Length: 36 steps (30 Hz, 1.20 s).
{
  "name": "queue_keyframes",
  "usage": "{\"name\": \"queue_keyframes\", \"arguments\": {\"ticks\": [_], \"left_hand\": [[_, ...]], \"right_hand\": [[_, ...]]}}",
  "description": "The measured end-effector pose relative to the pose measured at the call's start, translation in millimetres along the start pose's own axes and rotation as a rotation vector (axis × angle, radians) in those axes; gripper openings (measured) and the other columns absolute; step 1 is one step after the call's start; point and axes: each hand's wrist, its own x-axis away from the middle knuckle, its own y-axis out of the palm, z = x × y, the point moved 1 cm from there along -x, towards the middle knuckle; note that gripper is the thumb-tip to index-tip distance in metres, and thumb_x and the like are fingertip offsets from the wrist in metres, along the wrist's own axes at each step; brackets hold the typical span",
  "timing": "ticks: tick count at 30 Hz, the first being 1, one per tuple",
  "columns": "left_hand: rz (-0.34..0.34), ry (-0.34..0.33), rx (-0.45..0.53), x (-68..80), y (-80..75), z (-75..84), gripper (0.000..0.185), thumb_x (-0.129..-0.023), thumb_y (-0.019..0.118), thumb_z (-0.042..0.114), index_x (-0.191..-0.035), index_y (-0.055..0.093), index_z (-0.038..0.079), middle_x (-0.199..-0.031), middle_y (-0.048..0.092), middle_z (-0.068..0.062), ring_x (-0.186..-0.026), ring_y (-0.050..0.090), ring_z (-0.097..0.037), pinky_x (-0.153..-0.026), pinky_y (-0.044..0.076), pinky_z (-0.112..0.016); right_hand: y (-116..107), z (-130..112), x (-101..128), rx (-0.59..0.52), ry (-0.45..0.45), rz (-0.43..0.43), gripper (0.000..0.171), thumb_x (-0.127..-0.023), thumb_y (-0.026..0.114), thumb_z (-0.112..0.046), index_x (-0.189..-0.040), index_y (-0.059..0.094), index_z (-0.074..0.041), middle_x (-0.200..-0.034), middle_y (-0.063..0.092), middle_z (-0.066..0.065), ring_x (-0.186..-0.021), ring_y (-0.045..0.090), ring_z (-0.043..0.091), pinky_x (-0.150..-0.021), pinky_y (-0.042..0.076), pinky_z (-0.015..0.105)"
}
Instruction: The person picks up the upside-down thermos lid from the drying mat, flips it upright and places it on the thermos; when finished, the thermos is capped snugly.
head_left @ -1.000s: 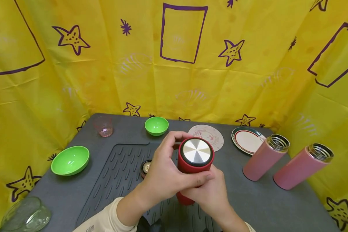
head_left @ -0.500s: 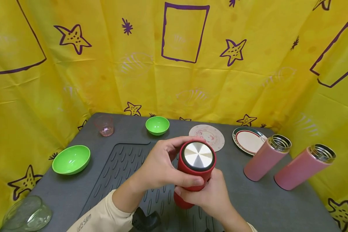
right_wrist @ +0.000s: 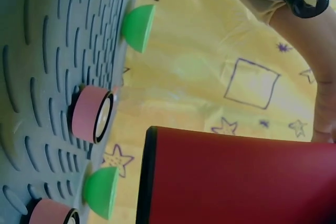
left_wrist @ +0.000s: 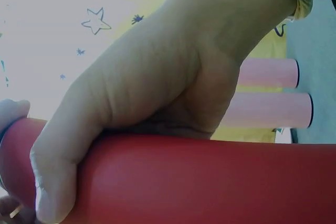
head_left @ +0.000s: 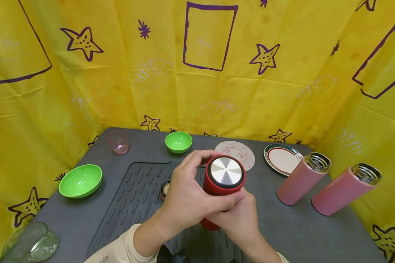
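Note:
A red thermos flask (head_left: 214, 188) stands nearly upright between both hands, its round silver top (head_left: 226, 171) ringed in black. My left hand (head_left: 187, 197) grips its upper end, thumb across the near side and fingers behind the far side. Lower down, my right hand (head_left: 240, 219) wraps the flask's body; part of it is hidden behind the left thumb. In the left wrist view the right hand (left_wrist: 152, 72) curls over the red side, its thumb pointing down. The flask's black-rimmed base (right_wrist: 148, 177) is held above the mat in the right wrist view.
Two uncapped pink flasks (head_left: 301, 179) (head_left: 343, 190) stand at right. Pink lids (right_wrist: 89, 114) (right_wrist: 50, 213) sit on the grey drying mat (head_left: 128, 197). Around lie green bowls (head_left: 80, 181) (head_left: 179, 142), a pink glass (head_left: 119, 142), a clear bowl (head_left: 31, 243), a disc (head_left: 236, 155) and a plate (head_left: 281, 159).
My left hand turned on the flask's top half a second ago and has turned back, its thumb again over the right hand. The flask has tilted slightly; the left sleeve shifted right.

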Motion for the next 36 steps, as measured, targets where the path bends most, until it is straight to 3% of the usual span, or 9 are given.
{"name": "queue_keyframes", "arguments": {"ticks": [4,8,11,17,20,23,27,31,36], "left_hand": [[0.000,0.082,-0.039,-2.7,-2.6,-1.9,0.065,-0.062,0.094,0.026,-0.120,0.065,0.019,-0.106,0.065,0.010,-0.105,0.059,-0.012,-0.098,0.044,-0.037],[-0.054,0.056,0.002,-4.8,-6.4,-4.8,0.064,-0.062,0.094,0.024,-0.120,0.067,0.022,-0.106,0.068,0.011,-0.113,0.057,-0.012,-0.102,0.041,-0.042],[-0.137,0.025,0.053,-8.1,-12.1,-8.7,0.063,-0.062,0.094,0.022,-0.120,0.069,0.023,-0.106,0.069,0.012,-0.119,0.053,-0.014,-0.103,0.038,-0.045],[-0.355,0.066,0.165,-19.3,-24.3,-18.8,0.066,-0.061,0.091,0.010,-0.123,0.068,0.015,-0.105,0.071,0.007,-0.118,0.056,-0.018,-0.116,0.013,-0.044],[-0.395,0.039,0.181,-19.0,-25.0,-19.2,0.066,-0.064,0.089,0.012,-0.125,0.066,0.017,-0.108,0.070,0.006,-0.119,0.050,-0.018,-0.109,0.027,-0.047],[-0.351,-0.016,0.128,-14.5,-20.9,-14.2,0.067,-0.068,0.088,0.020,-0.130,0.062,0.026,-0.115,0.066,0.010,-0.118,0.043,-0.017,-0.096,0.041,-0.048],[-0.186,-0.056,-0.021,-5.3,-10.5,-5.4,0.075,-0.067,0.090,0.034,-0.131,0.052,0.031,-0.121,0.057,0.014,-0.118,0.043,-0.012,-0.090,0.044,-0.046],[-0.009,-0.016,-0.123,1.3,-2.4,-0.5,0.074,-0.062,0.093,0.039,-0.124,0.054,0.024,-0.115,0.058,0.014,-0.111,0.051,-0.009,-0.087,0.047,-0.039],[0.046,0.101,-0.073,1.1,-2.2,-1.3,0.066,-0.061,0.094,0.028,-0.118,0.064,0.016,-0.109,0.065,0.009,-0.105,0.059,-0.012,-0.084,0.051,-0.033]], "right_hand": [[-2,0,-1,0.019,-0.025,-0.009,0.056,-0.064,0.091,-0.013,-0.113,0.064,-0.019,-0.102,0.068,-0.011,-0.088,0.065,0.014,-0.070,0.056,0.033],[-4,-1,-2,0.010,-0.034,-0.027,0.054,-0.064,0.090,-0.010,-0.111,0.066,-0.021,-0.100,0.069,-0.010,-0.085,0.066,0.014,-0.069,0.057,0.034],[-6,-2,-1,-0.017,-0.003,-0.067,0.052,-0.064,0.090,-0.011,-0.108,0.066,-0.021,-0.098,0.069,-0.010,-0.083,0.065,0.014,-0.068,0.057,0.034],[-10,-3,1,-0.089,0.003,-0.198,0.053,-0.066,0.090,-0.015,-0.111,0.063,-0.019,-0.100,0.069,-0.005,-0.086,0.064,0.016,-0.071,0.056,0.035],[-9,-2,2,-0.169,0.009,-0.228,0.053,-0.069,0.088,-0.012,-0.114,0.062,-0.016,-0.103,0.069,-0.001,-0.089,0.064,0.019,-0.073,0.057,0.037],[-7,-1,2,-0.193,0.013,-0.204,0.052,-0.069,0.087,-0.009,-0.114,0.062,-0.017,-0.103,0.069,0.000,-0.090,0.065,0.020,-0.073,0.057,0.037],[-3,0,0,-0.078,-0.064,-0.098,0.052,-0.067,0.087,-0.007,-0.113,0.064,-0.018,-0.100,0.070,-0.003,-0.085,0.066,0.017,-0.069,0.057,0.035],[-2,-1,-2,0.045,-0.096,-0.007,0.054,-0.064,0.090,-0.011,-0.112,0.065,-0.018,-0.099,0.069,-0.008,-0.084,0.066,0.014,-0.068,0.056,0.033],[-1,2,-3,0.098,-0.118,0.017,0.054,-0.062,0.091,-0.013,-0.109,0.066,-0.018,-0.097,0.069,-0.009,-0.081,0.066,0.012,-0.066,0.056,0.030]]}}
